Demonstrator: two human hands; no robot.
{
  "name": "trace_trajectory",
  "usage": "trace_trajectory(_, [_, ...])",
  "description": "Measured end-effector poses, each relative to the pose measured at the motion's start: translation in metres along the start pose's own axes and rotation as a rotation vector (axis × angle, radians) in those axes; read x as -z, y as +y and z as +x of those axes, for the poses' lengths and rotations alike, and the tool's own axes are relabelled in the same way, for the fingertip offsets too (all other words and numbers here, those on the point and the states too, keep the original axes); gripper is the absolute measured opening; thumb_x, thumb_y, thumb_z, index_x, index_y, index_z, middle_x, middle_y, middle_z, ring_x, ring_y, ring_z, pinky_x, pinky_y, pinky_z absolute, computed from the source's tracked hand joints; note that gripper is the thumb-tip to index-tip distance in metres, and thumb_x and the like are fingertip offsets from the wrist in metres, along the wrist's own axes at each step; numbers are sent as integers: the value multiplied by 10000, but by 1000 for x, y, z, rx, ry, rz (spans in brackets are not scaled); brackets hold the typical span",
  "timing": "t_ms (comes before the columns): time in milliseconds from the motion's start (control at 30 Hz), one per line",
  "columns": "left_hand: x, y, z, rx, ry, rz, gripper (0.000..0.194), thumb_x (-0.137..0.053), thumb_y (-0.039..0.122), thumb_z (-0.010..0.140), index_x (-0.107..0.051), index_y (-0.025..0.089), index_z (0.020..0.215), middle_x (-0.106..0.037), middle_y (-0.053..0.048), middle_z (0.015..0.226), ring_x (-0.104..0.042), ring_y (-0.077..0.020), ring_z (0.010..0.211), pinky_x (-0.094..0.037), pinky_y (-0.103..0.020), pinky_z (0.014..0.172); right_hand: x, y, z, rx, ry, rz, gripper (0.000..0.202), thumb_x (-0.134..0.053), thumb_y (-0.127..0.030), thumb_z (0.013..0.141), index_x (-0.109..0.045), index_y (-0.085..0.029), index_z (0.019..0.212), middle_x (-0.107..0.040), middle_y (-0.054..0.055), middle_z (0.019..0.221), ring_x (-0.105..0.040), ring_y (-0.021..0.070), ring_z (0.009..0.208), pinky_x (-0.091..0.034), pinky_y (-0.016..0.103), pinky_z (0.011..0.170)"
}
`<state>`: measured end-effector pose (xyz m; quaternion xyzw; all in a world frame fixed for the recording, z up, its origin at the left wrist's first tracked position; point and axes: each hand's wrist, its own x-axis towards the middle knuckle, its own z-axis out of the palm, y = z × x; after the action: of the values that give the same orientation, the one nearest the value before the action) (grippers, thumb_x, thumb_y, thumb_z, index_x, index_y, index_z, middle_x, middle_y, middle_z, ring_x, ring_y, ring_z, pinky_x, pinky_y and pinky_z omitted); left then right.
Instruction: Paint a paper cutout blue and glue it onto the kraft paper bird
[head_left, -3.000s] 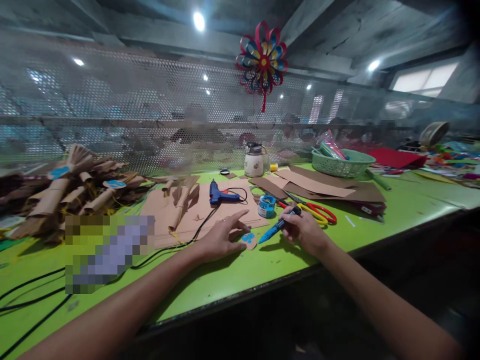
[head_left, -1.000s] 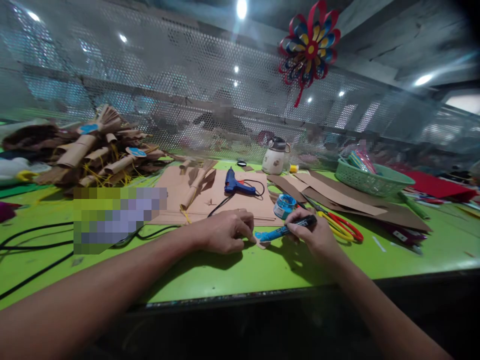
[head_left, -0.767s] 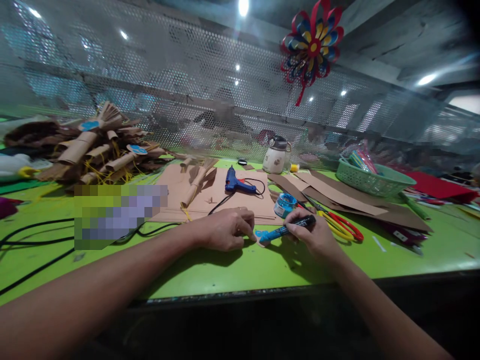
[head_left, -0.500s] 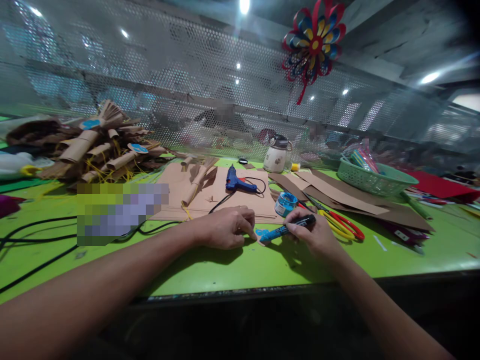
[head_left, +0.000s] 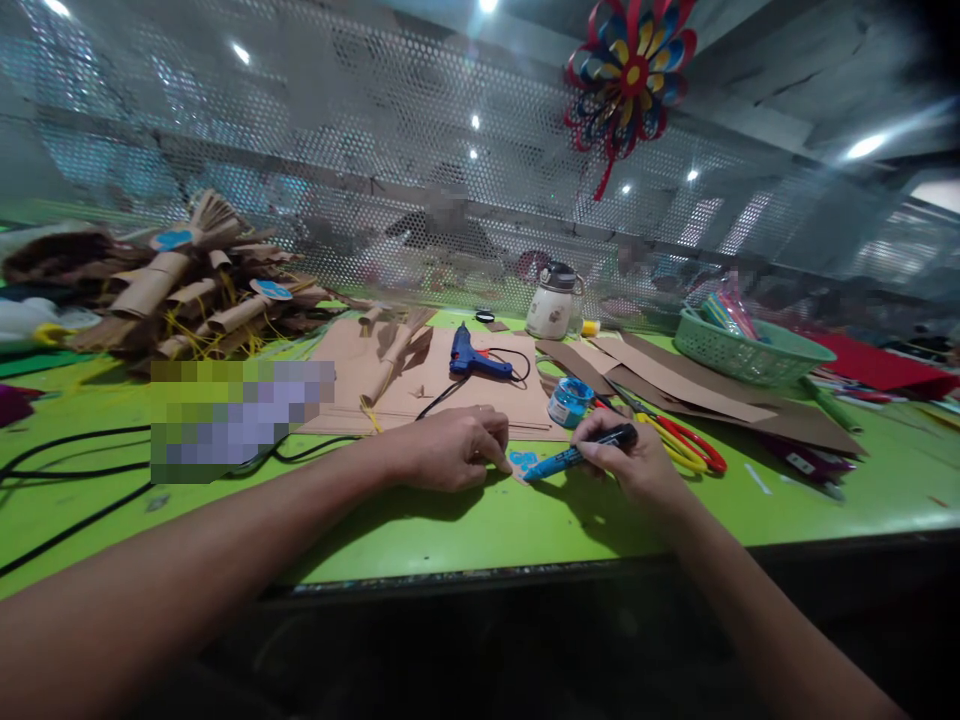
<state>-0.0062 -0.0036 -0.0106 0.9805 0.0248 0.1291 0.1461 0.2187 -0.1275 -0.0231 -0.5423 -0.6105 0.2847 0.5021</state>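
A blue marker with a black end is gripped in my right hand, its tip down on a small paper piece with blue colouring. My left hand rests on the green table, its index fingertip touching or very near the left edge of that piece, the other fingers curled. Whether anything is under those curled fingers is hidden. Just behind my right hand stands an open jar of blue paint. Beyond my left hand, a blue glue gun lies on brown paper sheets.
Rolled brown paper bundles pile up at the left, with black cables nearer. Right of the jar lie yellow and red scissors, cardboard strips and a green basket. A bottle stands at the back.
The marker tip has shifted slightly on the small piece, and more of its blue colouring shows. My left hand keeps its place beside it. The whole view has shifted a little.
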Motion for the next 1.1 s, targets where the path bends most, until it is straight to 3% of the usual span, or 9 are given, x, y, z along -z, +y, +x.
trace_trajectory(400, [0,0,0,-6,-8,-4,466,-530,-18,648,-753,190,1001,-619,-57,909,-571,-180,864,-464,-276,782,-2,0,1,19,93,11,87,-604,-255,785,-598,-179,742,-548,-29,518,-488,123,480,-394,246,480])
trace_trajectory(733, [1,0,0,3,-14,-3,453,-542,-10,665,-751,204,1005,-617,-54,910,-568,-177,855,-464,-264,768,-3,2,1,44,6,-64,76,-590,-241,807,-602,-174,773,-573,-25,566,-522,123,503,-419,248,506])
trace_trajectory(1100, [0,-1,0,3,-13,0,454,-538,-9,658,-755,199,998,-617,-56,927,-573,-179,873,-471,-273,795,-2,0,2,4,94,-55,103,-609,-263,782,-588,-174,735,-554,-30,512,-492,118,466,-400,244,479])
